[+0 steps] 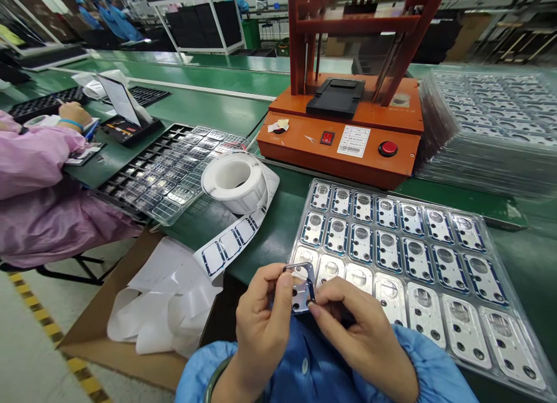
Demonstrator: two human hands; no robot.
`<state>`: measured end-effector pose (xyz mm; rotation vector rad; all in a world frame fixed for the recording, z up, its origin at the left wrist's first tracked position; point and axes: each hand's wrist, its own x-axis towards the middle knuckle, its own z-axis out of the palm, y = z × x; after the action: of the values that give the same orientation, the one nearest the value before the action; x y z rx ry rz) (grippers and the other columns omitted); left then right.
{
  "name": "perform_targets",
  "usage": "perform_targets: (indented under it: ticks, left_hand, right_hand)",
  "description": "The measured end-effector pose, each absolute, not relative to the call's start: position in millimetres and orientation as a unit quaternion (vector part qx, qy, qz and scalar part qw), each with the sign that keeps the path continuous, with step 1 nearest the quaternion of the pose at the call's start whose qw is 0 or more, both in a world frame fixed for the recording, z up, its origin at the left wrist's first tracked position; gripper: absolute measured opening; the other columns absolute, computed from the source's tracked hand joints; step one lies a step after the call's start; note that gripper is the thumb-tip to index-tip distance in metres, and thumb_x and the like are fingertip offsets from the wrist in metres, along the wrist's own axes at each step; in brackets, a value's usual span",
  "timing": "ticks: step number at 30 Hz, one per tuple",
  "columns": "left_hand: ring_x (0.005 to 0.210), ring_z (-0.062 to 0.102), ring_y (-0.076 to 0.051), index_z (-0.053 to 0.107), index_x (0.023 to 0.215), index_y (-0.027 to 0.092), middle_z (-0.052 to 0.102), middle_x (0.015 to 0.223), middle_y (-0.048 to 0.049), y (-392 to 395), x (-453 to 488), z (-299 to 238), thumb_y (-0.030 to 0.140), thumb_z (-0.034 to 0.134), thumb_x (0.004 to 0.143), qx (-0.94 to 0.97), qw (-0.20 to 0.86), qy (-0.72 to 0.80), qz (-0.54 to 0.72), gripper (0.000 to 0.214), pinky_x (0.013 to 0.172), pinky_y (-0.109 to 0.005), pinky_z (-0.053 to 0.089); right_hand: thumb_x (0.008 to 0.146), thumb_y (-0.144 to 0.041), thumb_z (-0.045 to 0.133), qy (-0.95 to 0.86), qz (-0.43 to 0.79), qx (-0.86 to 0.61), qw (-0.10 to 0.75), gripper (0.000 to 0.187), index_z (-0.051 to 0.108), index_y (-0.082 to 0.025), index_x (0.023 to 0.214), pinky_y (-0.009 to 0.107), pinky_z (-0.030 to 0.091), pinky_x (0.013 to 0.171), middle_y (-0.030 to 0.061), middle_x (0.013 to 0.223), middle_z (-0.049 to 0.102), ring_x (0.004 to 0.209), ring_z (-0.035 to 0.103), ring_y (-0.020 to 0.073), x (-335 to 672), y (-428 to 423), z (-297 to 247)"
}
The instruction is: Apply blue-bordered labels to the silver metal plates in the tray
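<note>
My left hand [261,327] and my right hand [359,333] pinch a small metal plate with a dark blue outlined label [300,290] between their fingertips, just above my lap. Close in front of them lies a clear plastic tray [394,195] holding rows of similar metal plates. Most plates in its far rows have blue-edged labels on them, while those in the near row look bare. A white label roll [232,180] stands on the green bench, and its strip of blue-outlined labels [230,240] trails down to the left of my hands.
An orange press [339,137] with a red frame stands ahead. A stack of clear trays [491,136] lies to its right. At left, a co-worker's pink sleeve [39,182] reaches past a black parts tray [165,174]. White backing paper fills a cardboard box [108,327].
</note>
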<state>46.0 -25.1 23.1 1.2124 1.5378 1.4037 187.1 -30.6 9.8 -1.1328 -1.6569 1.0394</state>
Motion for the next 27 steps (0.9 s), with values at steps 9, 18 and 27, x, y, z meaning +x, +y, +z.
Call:
perform_targets:
  ticks: [9, 18, 27]
  left_hand:
    - [0.062, 0.064, -0.01, 0.067, 0.089, 0.019, 0.069, 0.071, 0.0002, -27, 41, 19, 0.028, 0.056, 0.088, 0.505, 0.376, 0.551, 0.548, 0.014, 0.059, -0.016, 0.051]
    - [0.069, 0.066, -0.016, 0.07, 0.091, 0.018, 0.071, 0.08, -0.0047, -32, 32, 7, 0.037, 0.049, 0.091, 0.512, 0.396, 0.526, 0.551, 0.029, 0.062, -0.022, 0.053]
    - [0.053, 0.054, -0.011, 0.064, 0.069, 0.019, 0.062, 0.061, 0.0016, -28, 43, 13, 0.033, 0.051, 0.088, 0.506, 0.269, 0.602, 0.556, 0.026, 0.052, -0.02, 0.043]
  right_hand:
    - [0.085, -0.014, 0.058, -0.66, 0.419, -0.445, 0.436, 0.008, 0.058, -0.02, 0.08, 0.021, 0.039, 0.05, -0.0021, 0.068, 0.056, 0.055, 0.05, 0.0099, 188, -32, 14]
    - [0.086, -0.014, 0.058, -0.653, 0.432, -0.442, 0.437, 0.008, 0.057, -0.02, 0.08, 0.022, 0.04, 0.051, -0.0009, 0.071, 0.058, 0.056, 0.051, 0.0106, 188, -33, 14]
    - [0.087, -0.015, 0.057, -0.673, 0.421, -0.441, 0.419, 0.009, 0.057, -0.02, 0.08, 0.021, 0.039, 0.051, -0.002, 0.068, 0.056, 0.055, 0.05, 0.01, 188, -32, 12]
